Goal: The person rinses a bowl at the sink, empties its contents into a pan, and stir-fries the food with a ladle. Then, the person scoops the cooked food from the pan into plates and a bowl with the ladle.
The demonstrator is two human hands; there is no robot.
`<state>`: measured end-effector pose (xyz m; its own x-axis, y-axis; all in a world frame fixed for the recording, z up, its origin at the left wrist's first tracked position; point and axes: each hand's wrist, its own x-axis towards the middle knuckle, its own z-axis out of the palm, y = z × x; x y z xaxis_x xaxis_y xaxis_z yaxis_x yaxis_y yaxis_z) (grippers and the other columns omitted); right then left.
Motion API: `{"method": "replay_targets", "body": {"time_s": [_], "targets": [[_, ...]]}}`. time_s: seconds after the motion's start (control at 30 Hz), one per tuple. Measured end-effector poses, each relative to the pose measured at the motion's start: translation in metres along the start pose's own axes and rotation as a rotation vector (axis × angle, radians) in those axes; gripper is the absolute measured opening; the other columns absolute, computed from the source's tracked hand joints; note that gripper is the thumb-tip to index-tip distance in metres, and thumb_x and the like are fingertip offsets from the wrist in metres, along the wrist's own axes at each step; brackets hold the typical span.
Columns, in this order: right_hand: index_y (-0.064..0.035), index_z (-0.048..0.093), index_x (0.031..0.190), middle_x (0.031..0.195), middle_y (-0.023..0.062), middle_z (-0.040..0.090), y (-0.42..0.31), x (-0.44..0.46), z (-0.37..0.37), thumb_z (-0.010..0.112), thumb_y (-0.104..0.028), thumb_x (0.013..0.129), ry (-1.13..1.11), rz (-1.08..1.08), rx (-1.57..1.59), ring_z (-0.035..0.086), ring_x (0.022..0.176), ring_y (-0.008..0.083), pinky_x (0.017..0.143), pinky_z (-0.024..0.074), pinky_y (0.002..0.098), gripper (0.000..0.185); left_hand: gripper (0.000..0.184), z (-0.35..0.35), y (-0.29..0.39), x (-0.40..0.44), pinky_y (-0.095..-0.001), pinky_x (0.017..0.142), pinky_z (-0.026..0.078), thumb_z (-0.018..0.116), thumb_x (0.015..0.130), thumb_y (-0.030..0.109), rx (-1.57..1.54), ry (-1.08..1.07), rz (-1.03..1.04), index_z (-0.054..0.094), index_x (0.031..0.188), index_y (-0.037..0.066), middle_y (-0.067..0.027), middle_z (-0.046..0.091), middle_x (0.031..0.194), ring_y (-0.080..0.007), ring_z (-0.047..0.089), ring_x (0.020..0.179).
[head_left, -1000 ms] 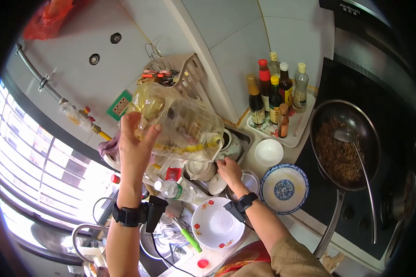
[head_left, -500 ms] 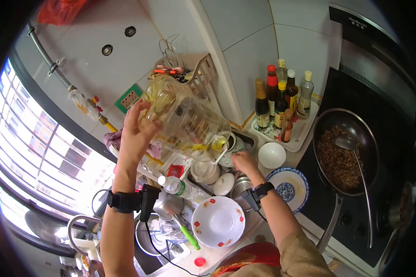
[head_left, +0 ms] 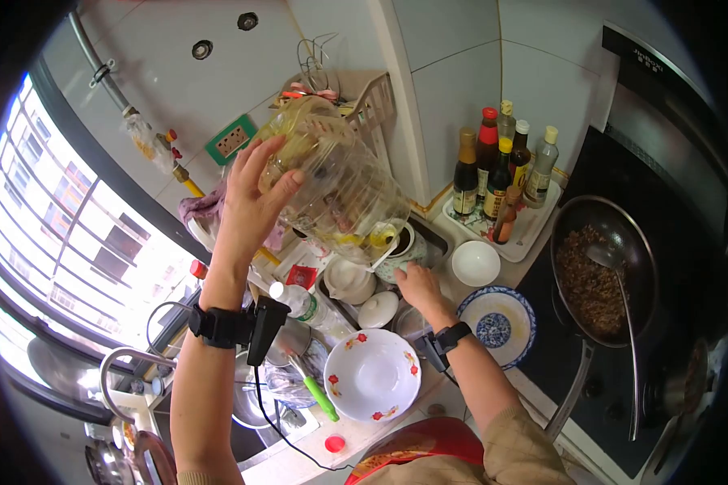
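My left hand [head_left: 259, 190] grips the base end of a large clear plastic jug [head_left: 340, 182] with a little yellow oil inside. The jug is tilted, its mouth down beside the dark opening of a patterned ceramic jar [head_left: 398, 260]. Whether oil is flowing, I cannot make out. My right hand [head_left: 419, 289] is closed against the near side of the jar, fingertips partly hidden. Near it lie a white lid [head_left: 379, 310] and a small white bowl [head_left: 476, 263]. A pale lidded pot [head_left: 349, 280] stands left of the jar.
A wok [head_left: 598, 271] with brown minced food and a ladle [head_left: 620, 299] sits on the stove at right. Sauce bottles [head_left: 501, 166] stand on a tray. A floral bowl [head_left: 372, 376], a blue-rimmed plate [head_left: 510, 327] and a water bottle [head_left: 303, 307] crowd the counter.
The head view has shifted slightly. The jug stays tilted at the jar, and more of the jar's opening shows. My right hand sits a little lower along the jar.
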<state>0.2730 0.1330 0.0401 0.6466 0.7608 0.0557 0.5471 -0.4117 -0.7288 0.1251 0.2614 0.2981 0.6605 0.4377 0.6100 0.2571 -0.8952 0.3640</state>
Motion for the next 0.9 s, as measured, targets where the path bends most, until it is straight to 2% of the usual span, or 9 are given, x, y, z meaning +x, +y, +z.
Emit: {"method": "replay_targets", "body": {"time_s": [0.17, 0.27, 0.33, 0.43, 0.5, 0.73, 0.83, 0.9], "targets": [[0.0047, 0.06, 0.084, 0.085, 0.0261, 0.062, -0.003, -0.008, 0.011, 0.046, -0.029, 0.081, 0.011, -0.051, 0.048, 0.06, 0.082, 0.0423, 0.077, 0.046, 0.0492, 0.036, 0.056, 0.0, 0.003, 0.013, -0.0373, 0.103, 0.029, 0.065, 0.081, 0.035, 0.041, -0.031, 0.001, 0.048, 0.127, 0.009, -0.017, 0.036, 0.136, -0.0292, 0.031, 0.131], [0.0053, 0.059, 0.085, 0.088, 0.0276, 0.061, -0.003, -0.008, 0.016, 0.048, -0.032, 0.082, 0.001, -0.062, 0.06, 0.059, 0.086, 0.0423, 0.079, 0.0453, 0.0485, 0.039, 0.059, 0.002, 0.01, 0.012, -0.0391, 0.104, 0.028, 0.066, 0.079, 0.031, 0.062, 0.022, -0.013, 0.044, 0.129, 0.01, -0.0182, 0.031, 0.139, -0.0308, 0.024, 0.134], [0.0069, 0.056, 0.092, 0.09, 0.0303, 0.06, 0.0, -0.009, 0.015, 0.053, -0.037, 0.083, -0.04, -0.084, 0.176, 0.057, 0.088, 0.044, 0.078, 0.0451, 0.0461, 0.045, 0.061, 0.0, 0.009, 0.009, -0.0401, 0.104, 0.028, 0.067, 0.077, 0.028, 0.072, 0.073, 0.001, 0.041, 0.129, 0.01, -0.0188, 0.028, 0.14, -0.0314, 0.021, 0.135], [0.0071, 0.056, 0.093, 0.087, 0.0278, 0.061, 0.001, -0.013, 0.013, 0.058, -0.044, 0.081, -0.017, -0.075, 0.211, 0.059, 0.088, 0.0419, 0.077, 0.0457, 0.0435, 0.052, 0.066, 0.0, 0.005, 0.006, -0.0415, 0.105, 0.026, 0.069, 0.072, 0.021, 0.015, 0.108, -0.033, 0.037, 0.129, 0.009, -0.0196, 0.026, 0.141, -0.0317, 0.017, 0.137], [0.0064, 0.057, 0.092, 0.086, 0.0262, 0.062, 0.0, -0.016, 0.013, 0.059, -0.045, 0.08, 0.0, -0.025, 0.214, 0.059, 0.087, 0.0404, 0.076, 0.0462, 0.0429, 0.053, 0.069, -0.001, 0.006, -0.001, -0.0412, 0.107, 0.023, 0.071, 0.067, 0.019, 0.084, 0.131, -0.017, 0.038, 0.127, 0.008, -0.0208, 0.024, 0.141, -0.0319, 0.015, 0.137], [0.0024, 0.057, 0.092, 0.085, 0.0202, 0.063, -0.001, -0.024, 0.006, 0.064, -0.046, 0.075, 0.062, 0.053, 0.202, 0.061, 0.082, 0.0349, 0.072, 0.0468, 0.0411, 0.052, 0.081, -0.005, 0.01, -0.011, -0.0414, 0.108, 0.02, 0.075, 0.061, 0.019, -0.01, 0.178, -0.034, 0.035, 0.131, 0.009, -0.0189, 0.026, 0.139, -0.0319, 0.017, 0.136], [0.0024, 0.057, 0.096, 0.089, 0.0223, 0.063, -0.009, -0.031, 0.0, 0.063, -0.044, 0.076, 0.091, 0.052, 0.222, 0.06, 0.087, 0.0371, 0.078, 0.0459, 0.0435, 0.051, 0.084, -0.006, 0.003, -0.014, -0.0413, 0.108, 0.022, 0.075, 0.06, 0.018, -0.029, 0.181, -0.014, 0.033, 0.133, 0.009, -0.0174, 0.028, 0.138, -0.0318, 0.021, 0.134], [0.0022, 0.057, 0.097, 0.09, 0.0224, 0.063, -0.014, -0.037, 0.001, 0.063, -0.042, 0.076, 0.15, 0.031, 0.22, 0.059, 0.088, 0.0369, 0.078, 0.0457, 0.0434, 0.05, 0.086, -0.009, 0.0, -0.016, -0.0403, 0.106, 0.027, 0.076, 0.06, 0.017, -0.04, 0.189, -0.008, 0.032, 0.134, 0.009, -0.0161, 0.03, 0.136, -0.0308, 0.027, 0.13]]}}
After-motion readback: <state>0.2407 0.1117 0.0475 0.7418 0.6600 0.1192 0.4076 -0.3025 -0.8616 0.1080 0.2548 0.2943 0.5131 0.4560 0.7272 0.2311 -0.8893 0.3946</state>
